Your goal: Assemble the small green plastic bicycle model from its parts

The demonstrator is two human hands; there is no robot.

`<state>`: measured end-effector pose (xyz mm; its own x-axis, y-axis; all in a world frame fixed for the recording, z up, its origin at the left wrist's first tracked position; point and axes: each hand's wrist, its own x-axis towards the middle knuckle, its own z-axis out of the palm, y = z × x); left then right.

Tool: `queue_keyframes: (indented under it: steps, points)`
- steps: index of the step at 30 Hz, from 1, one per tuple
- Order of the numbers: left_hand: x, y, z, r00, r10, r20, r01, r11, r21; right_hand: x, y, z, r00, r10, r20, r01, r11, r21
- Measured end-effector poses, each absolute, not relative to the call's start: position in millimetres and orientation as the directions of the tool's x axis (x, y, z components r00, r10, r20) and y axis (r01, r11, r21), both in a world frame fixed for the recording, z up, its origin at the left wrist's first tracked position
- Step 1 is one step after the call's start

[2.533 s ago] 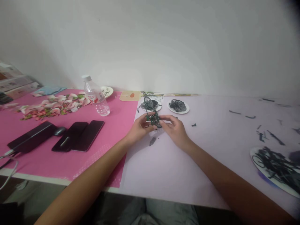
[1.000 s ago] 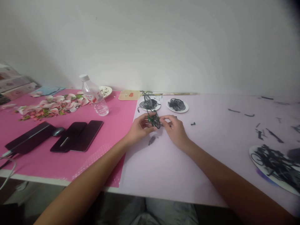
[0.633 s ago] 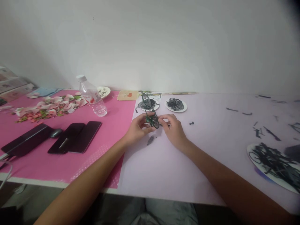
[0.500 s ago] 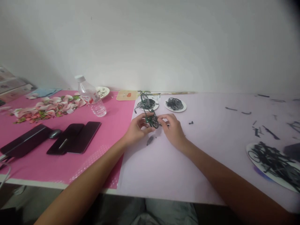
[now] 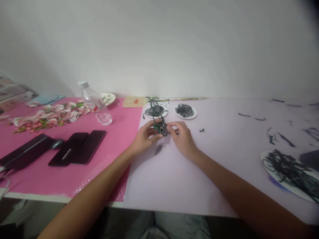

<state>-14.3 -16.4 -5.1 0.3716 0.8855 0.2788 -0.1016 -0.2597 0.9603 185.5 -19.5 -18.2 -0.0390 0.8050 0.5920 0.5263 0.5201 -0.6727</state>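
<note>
A dark green model bicycle [image 5: 157,121] is held tilted above the pale part of the table, one wheel toward the back and the other between my hands. My left hand [image 5: 144,136] is closed round its near end, thumb below and fingers behind the wheel. From the other side, my right hand [image 5: 182,136] pinches thumb and finger together at the right edge of the near wheel. Exactly what lies between those fingertips is hidden. On the table just below the hands lies a small dark part [image 5: 158,149].
Behind the bicycle stand a white plate of dark parts [image 5: 164,115] and a second plate [image 5: 195,116]. A large plate [image 5: 265,162] piled with frames is at right, near loose black pieces [image 5: 286,139]. To the left are a bottle [image 5: 96,104], artificial petals [image 5: 54,114] and phones [image 5: 87,147].
The view has shifted slightly. Both hands keep nearly the same hold on the model bicycle, the right fingertips still at the near wheel.
</note>
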Motion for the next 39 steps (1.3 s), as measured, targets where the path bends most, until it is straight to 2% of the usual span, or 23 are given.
queue_keyframes:
  steps: [4,13,25,31,39]
  points:
    - [-14,-16,-5,0.38,0.882,0.278,-0.106,-0.258,0.96,186,-19,-21,-0.043,0.811,0.583,0.523,0.516,-0.679]
    - [-17,-12,-8,0.393,0.898,0.198,-0.132,-0.158,0.979,184,-19,-21,-0.02,0.87,0.492,0.421,0.454,-0.786]
    - [-21,-10,-9,0.404,0.903,0.145,-0.148,-0.091,0.985,185,-20,-21,-0.009,0.869,0.495,0.44,0.448,-0.778]
    - [-19,-6,-9,0.401,0.915,0.053,-0.353,0.101,0.93,182,-22,-18,-0.015,0.869,0.495,0.411,0.457,-0.789]
    - [-19,-7,-6,0.411,0.911,0.031,-0.419,0.158,0.894,184,-20,-20,-0.025,0.88,0.475,0.39,0.446,-0.806]
